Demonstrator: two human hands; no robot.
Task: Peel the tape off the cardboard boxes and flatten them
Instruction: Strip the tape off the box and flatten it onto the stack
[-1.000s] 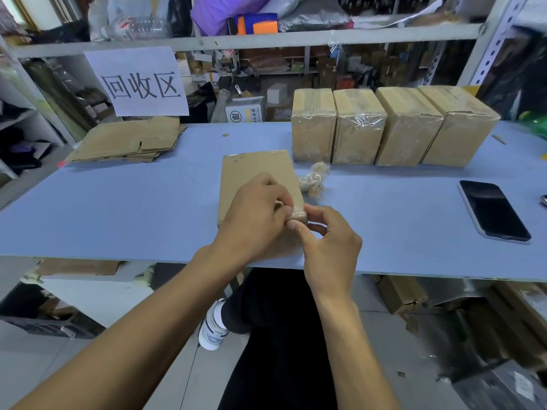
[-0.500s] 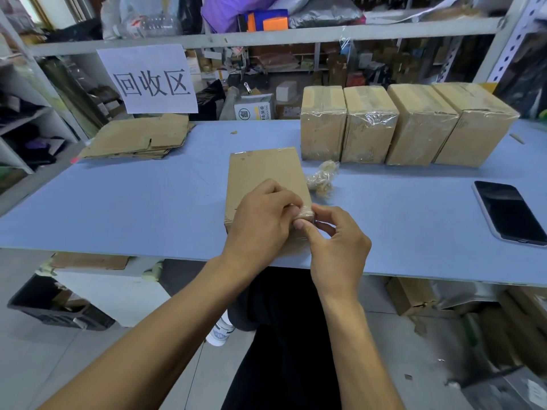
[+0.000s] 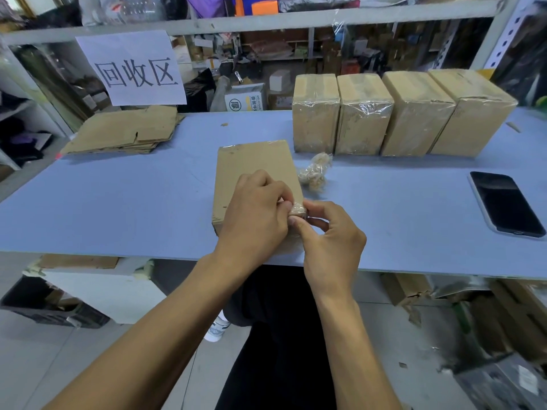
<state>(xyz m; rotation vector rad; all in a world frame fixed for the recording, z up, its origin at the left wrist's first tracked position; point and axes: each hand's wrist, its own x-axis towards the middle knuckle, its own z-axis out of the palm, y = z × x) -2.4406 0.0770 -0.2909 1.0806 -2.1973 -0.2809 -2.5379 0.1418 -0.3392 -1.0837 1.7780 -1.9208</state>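
Observation:
A taped cardboard box (image 3: 251,170) lies flat on the blue table (image 3: 118,202), near its front edge. My left hand (image 3: 257,214) rests over the box's near right corner, fingers curled and gripping there. My right hand (image 3: 328,241) pinches the clear tape (image 3: 297,209) at that same corner between thumb and forefinger. A crumpled wad of peeled tape (image 3: 315,171) lies just right of the box. Several sealed boxes (image 3: 399,113) stand in a row at the back right.
A stack of flattened cardboard (image 3: 124,131) lies at the back left under a white paper sign (image 3: 133,68). A black phone (image 3: 504,204) lies at the right. Cluttered shelves stand behind the table, cardboard scraps and a bin below it.
Both hands stay on the same box corner, fingers working the tape slightly. My head has shifted a little, so the scene drifted in view.

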